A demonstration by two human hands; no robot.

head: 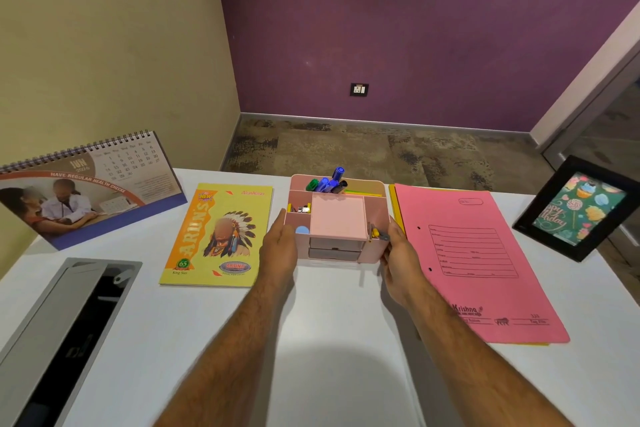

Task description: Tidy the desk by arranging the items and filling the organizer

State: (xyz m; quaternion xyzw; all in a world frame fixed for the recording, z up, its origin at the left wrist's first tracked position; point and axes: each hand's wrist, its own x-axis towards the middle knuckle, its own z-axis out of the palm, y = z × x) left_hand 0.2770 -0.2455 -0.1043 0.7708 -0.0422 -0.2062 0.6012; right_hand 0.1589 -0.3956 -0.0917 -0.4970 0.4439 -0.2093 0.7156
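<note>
Pink organizer (338, 218) sits mid-table, already stocked with markers (327, 183). Left hand (278, 246) and right hand (398, 253) clasp its 2 sides, fingers wrapped on, likely squaring it between notebook (216, 236) and folder (474, 260).

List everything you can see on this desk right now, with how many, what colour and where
Desk: one, white.
Organizer: one, pink, centre, between both hands.
Markers: several, blue, green, black, in the organizer's back compartment.
Notebook: one, yellow, left of the organizer.
File folder: one, pink, on a yellow one, right of the organizer.
Calendar: one, standing, far left.
Photo frame: one, black, far right.
Cable tray: one, grey, near left.
Left hand: on the organizer's left side.
Right hand: on its right side.
</note>
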